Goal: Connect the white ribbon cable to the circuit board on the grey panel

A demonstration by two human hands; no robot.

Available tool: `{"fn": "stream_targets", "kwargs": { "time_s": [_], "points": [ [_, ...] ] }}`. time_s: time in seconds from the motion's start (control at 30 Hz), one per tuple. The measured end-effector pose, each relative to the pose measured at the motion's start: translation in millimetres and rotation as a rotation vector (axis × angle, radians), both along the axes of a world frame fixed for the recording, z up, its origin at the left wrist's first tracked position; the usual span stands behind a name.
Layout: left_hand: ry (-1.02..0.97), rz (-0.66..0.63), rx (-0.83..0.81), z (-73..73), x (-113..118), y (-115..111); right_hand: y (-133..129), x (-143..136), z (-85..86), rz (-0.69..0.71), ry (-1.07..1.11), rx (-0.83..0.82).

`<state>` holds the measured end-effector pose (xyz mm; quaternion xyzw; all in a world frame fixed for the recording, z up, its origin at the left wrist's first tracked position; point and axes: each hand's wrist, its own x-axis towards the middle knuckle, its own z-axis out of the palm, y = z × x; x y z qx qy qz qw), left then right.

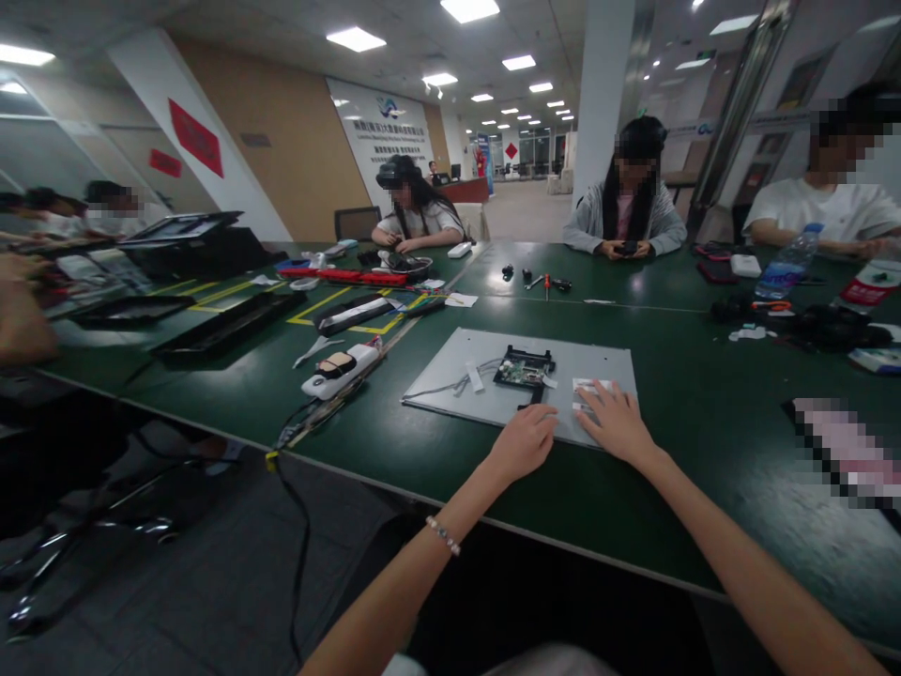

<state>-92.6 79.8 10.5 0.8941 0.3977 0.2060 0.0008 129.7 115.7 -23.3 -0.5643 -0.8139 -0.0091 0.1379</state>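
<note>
A flat grey metal panel (436, 380) lies on the green table in front of me. A green circuit board (522, 374) sits in a black bracket (529, 355) near its middle, with grey cables (450, 386) running to the left. My left hand (525, 441) is at the panel's near edge, just below the bracket. Its fingers are bent and close together; what is under them is hidden. My right hand (619, 422) rests with fingers spread on the panel's right part, partly covering a white label (583, 386).
Left of the panel lie a white power strip (342, 369) and black trays (232, 324). A screwdriver (547, 286) and small tools lie beyond it. Bottles (788, 266) and a phone-like object (845, 451) are at right. Several people sit around the table.
</note>
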Motion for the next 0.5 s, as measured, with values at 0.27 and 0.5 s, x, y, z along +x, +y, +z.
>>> {"fn": "stream_targets", "kwargs": {
  "time_s": [0.27,0.5],
  "points": [
    [0.132,-0.124,-0.01,7.8,0.6,-6.6,6.0,-23.4,1.1,-0.056,-0.073,-0.065],
    [0.111,-0.125,-0.024,8.5,-0.4,-7.2,32.3,-61.0,6.8,0.113,-0.094,-0.069]
  ]
}}
